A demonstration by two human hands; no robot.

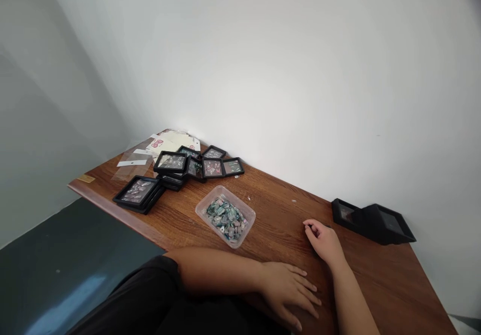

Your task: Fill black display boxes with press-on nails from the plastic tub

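Observation:
My left hand (292, 291) lies palm down near the front of the wooden table (278, 220), its fingers spread and holding nothing. Beyond it, my right hand (323, 242) rests on the tabletop with curled fingers and the thumb close to the index finger. Whatever is inside that curl, if anything, is hidden. To the left of my right hand stands a clear plastic tub (246, 209) with many small green, bluish and pinkish translucent pieces (225, 217). Neither hand touches the tub.
Black-framed display cases (171, 160) with small pieces inside sit stacked at the left. Clear bags (131, 163) and printed cards (176, 139) lie behind them. More black cases (376, 222) stand at the right by the white wall (285, 74).

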